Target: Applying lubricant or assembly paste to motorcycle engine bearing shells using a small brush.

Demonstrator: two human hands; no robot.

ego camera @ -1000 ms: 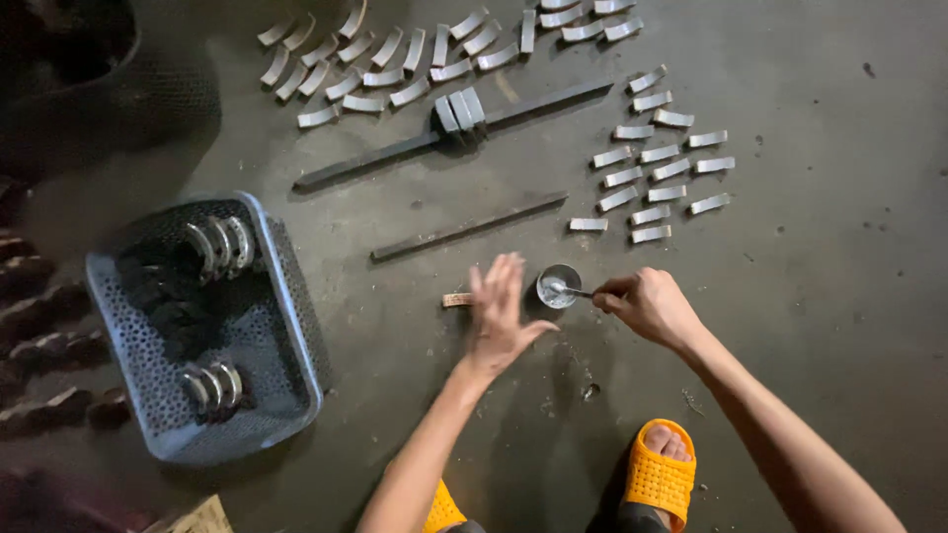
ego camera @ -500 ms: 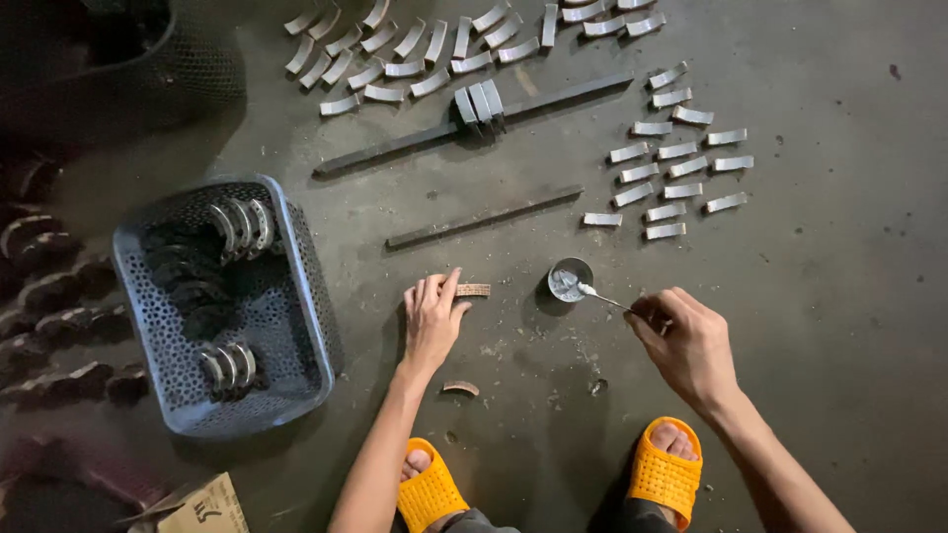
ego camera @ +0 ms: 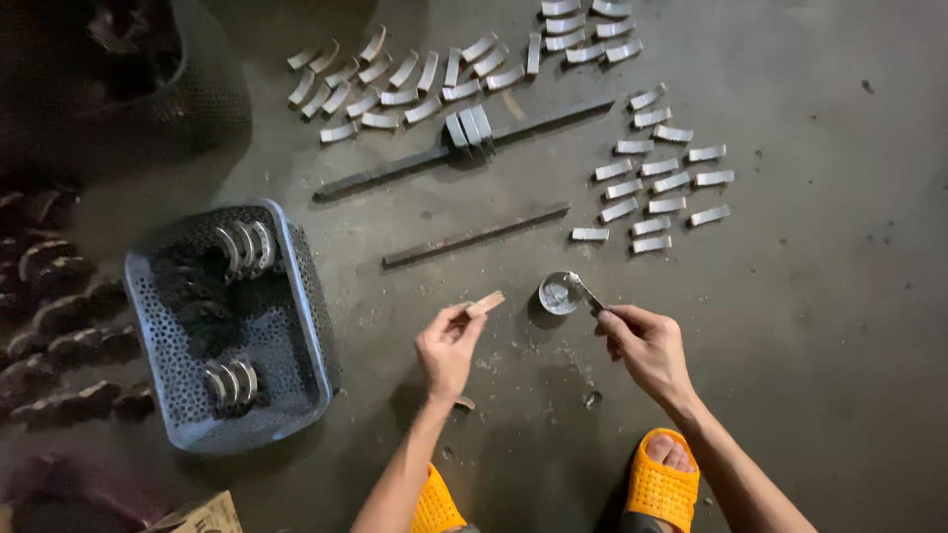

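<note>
On the floor, low centre: both hands work over dark concrete, orange sandals [ego camera: 663, 486] just below.
Left hand [ego camera: 446, 347]: pinches a small tan strip [ego camera: 485, 303] betw. thumb and fingertips, lifted off the floor; its long axis tilts up-right, toward the cup.
Right hand [ego camera: 647, 345]: closed on a thin metal tool [ego camera: 585, 293] whose tip sits in the small round cup [ego camera: 558, 293] (greyish contents).
Key relation: cup lies betw. the hands, just right of the strip's free end; right hand is nearer to it.
Beyond: short metal bar [ego camera: 477, 236] just past the cup, longer bar [ego camera: 464, 147] w/ clamped pieces farther off.
Pieces: rows of curved pale metal shells [ego camera: 656, 188] upper right, more [ego camera: 405, 74] upper centre.
Left: blue perforated basket [ego camera: 308, 326] holding stacked rings, well apart.
In the way: nothing betw. strip and cup.
</note>
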